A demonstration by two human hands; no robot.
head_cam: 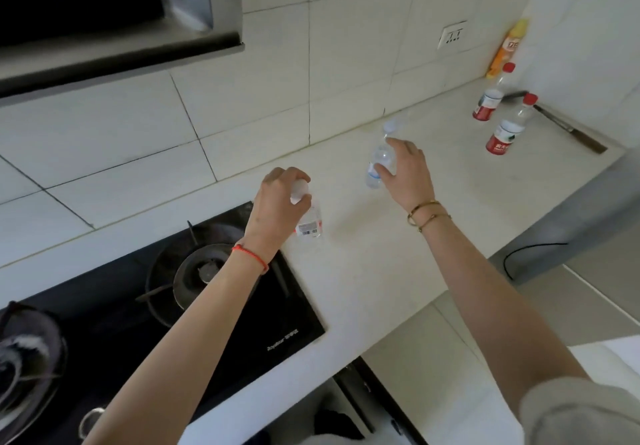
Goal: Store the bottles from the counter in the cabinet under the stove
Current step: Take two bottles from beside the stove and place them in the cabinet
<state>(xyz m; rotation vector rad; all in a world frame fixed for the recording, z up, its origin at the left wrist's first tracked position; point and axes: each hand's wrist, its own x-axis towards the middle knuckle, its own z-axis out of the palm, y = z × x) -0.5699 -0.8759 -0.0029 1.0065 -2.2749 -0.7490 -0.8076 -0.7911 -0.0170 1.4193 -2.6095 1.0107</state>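
Note:
My left hand [282, 202] grips the white cap end of a small clear bottle [310, 226] standing on the white counter [363, 254] right of the stove. My right hand [407, 170] wraps around a second clear bottle with a pale cap [379, 164] further back on the counter. Two more clear bottles with red caps and red labels [488, 94] [507, 129] stand at the far right. Below the counter edge, the cabinet [346, 406] under the stove stands open, dark inside.
A black gas stove [207, 306] with burner grates lies at the left, with a pot lid [27, 368] at the lower left. An orange spray can [505, 49] stands against the tiled wall. A knife [568, 125] lies behind the red-capped bottles. A range hood hangs at the top left.

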